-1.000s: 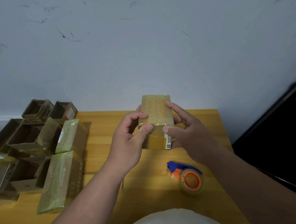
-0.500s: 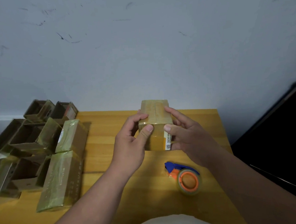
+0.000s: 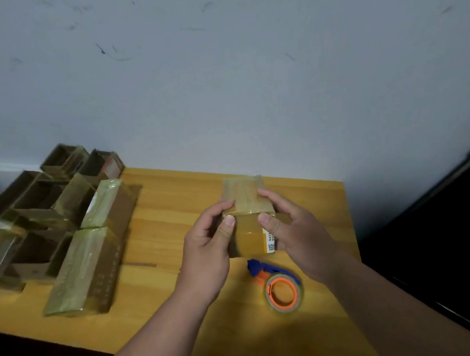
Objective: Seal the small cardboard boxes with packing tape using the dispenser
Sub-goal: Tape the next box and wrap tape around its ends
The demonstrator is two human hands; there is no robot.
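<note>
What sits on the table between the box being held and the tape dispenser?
Nothing: in the head view, only bare wooden table shows between the held box and the tape dispenser, which lies just nearer the person, under the right hand.

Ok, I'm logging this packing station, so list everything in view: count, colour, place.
held box: one, brown, taped, table centre, in both hands
tape dispenser: one, blue and orange, clear roll, lying near the held box
sealed boxes: two, brown under shiny tape, table left
open boxes: several, brown, far left
table: one, yellow wood
wall: one, grey-white, scuffed
left hand: one, grips the box
right hand: one, grips the box
</note>
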